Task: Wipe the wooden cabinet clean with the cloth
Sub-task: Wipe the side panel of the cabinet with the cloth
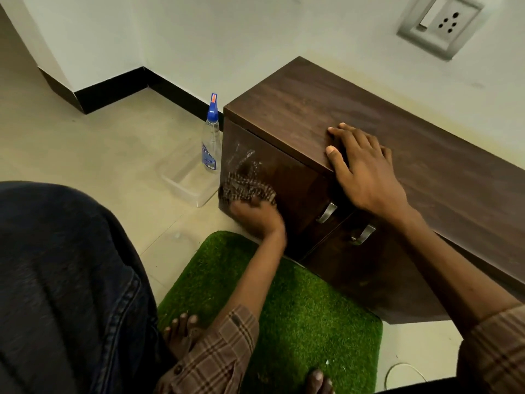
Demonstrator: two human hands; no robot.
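A low dark wooden cabinet [295, 109] stands against the wall, with two metal door handles on its front. My left hand [257, 216] presses a brown patterned cloth [247, 189] against the lower left part of the cabinet's front door. Pale wet smears show on the door just above the cloth. My right hand [366, 172] lies flat on the front edge of the cabinet's top, fingers spread, holding nothing.
A clear spray bottle [211, 137] with a blue nozzle stands on the floor left of the cabinet, beside a clear plastic tray [187, 180]. A green grass mat [298, 314] lies in front, with my bare feet on it. A wall socket [440, 22] sits above.
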